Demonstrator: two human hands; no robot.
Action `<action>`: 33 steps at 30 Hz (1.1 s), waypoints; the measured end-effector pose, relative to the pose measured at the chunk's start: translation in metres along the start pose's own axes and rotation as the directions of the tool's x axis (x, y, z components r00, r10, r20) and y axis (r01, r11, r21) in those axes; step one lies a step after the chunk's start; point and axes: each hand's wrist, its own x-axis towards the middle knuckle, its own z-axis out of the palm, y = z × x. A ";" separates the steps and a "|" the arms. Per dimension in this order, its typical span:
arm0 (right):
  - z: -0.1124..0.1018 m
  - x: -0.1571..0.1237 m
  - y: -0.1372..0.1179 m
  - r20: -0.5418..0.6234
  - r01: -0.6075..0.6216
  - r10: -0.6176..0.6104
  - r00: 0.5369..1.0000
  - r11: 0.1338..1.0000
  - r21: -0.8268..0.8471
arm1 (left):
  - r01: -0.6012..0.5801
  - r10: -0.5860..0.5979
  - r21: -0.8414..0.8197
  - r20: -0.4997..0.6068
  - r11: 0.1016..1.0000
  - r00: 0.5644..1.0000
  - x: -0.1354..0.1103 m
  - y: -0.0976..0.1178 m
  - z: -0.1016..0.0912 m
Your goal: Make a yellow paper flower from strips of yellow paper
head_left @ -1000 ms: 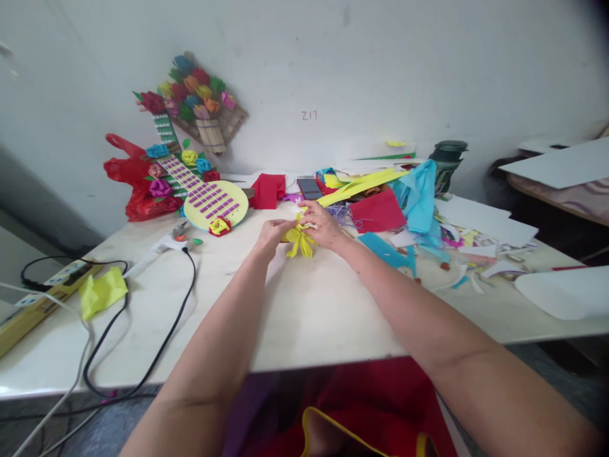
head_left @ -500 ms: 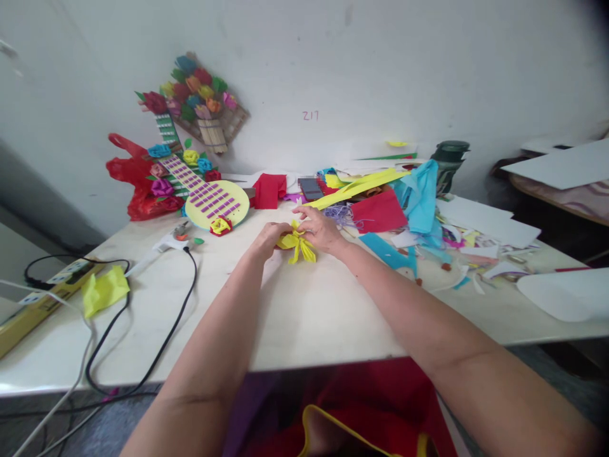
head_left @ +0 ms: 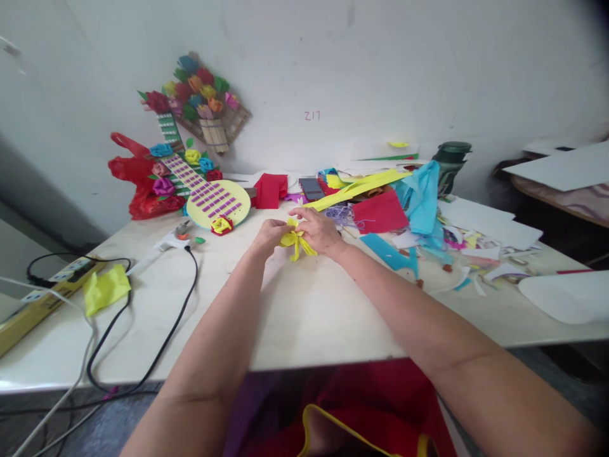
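Both hands meet over the middle of the pale table (head_left: 304, 311). My left hand (head_left: 268, 237) and my right hand (head_left: 318, 230) pinch a small yellow paper flower (head_left: 295, 242) with cut strips hanging down. The fingers of both hands are closed on it, just above the table top. A yellow paper guitar (head_left: 216, 203) with purple strips and paper roses lies just beyond my left hand.
A heap of coloured paper scraps (head_left: 404, 203) covers the far right of the table. A glue gun (head_left: 166, 242) with a black cable (head_left: 157, 317) lies at the left, beside a crumpled yellow paper (head_left: 105, 289) and a power strip (head_left: 52, 282). A red bag (head_left: 136, 184) and a paper flower bouquet (head_left: 204, 101) stand at the wall.
My hands have turned the yellow paper flower a little between the fingers and stayed in place. The camera shifted slightly.
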 end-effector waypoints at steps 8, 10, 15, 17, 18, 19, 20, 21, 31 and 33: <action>0.003 0.000 0.005 0.005 0.007 -0.007 1.000 0.998 0.069 | -0.061 0.062 0.026 -0.052 0.998 0.997 0.002 -0.001 0.001; 0.003 0.000 0.005 0.017 -0.002 0.000 1.000 0.996 0.086 | -0.063 0.065 0.032 -0.059 0.997 0.996 0.002 -0.001 0.000; 0.002 -0.003 0.008 0.020 -0.051 0.050 0.999 0.993 0.105 | -0.077 0.081 0.062 -0.065 0.995 0.995 0.002 -0.002 -0.002; 0.002 -0.004 0.008 0.021 -0.055 0.053 0.998 0.992 0.115 | -0.070 0.076 0.082 -0.071 0.994 0.995 0.002 -0.002 -0.001; 0.002 -0.005 0.009 0.023 -0.054 0.051 0.998 0.991 0.120 | -0.063 0.070 0.090 -0.074 0.994 0.995 0.002 -0.002 -0.001; 0.002 -0.005 0.009 0.027 -0.051 0.048 0.998 0.991 0.124 | -0.058 0.065 0.093 -0.077 0.994 0.995 0.002 -0.002 0.000; 0.002 -0.004 0.009 0.030 -0.051 0.048 0.998 0.991 0.128 | -0.054 0.061 0.094 -0.077 0.994 0.995 0.001 -0.002 0.000; 0.002 -0.004 0.009 0.033 -0.056 0.052 0.998 0.990 0.132 | -0.050 0.057 0.092 -0.075 0.995 0.996 0.001 -0.002 0.000; 0.007 -0.004 0.017 0.056 -0.142 0.135 0.989 0.980 0.140 | -0.020 0.022 0.055 -0.029 0.998 0.999 -0.001 -0.001 0.002; 0.007 -0.004 0.016 0.066 -0.135 0.128 0.990 0.984 0.119 | -0.027 0.028 0.063 -0.011 0.998 1.000 0.000 -0.003 0.003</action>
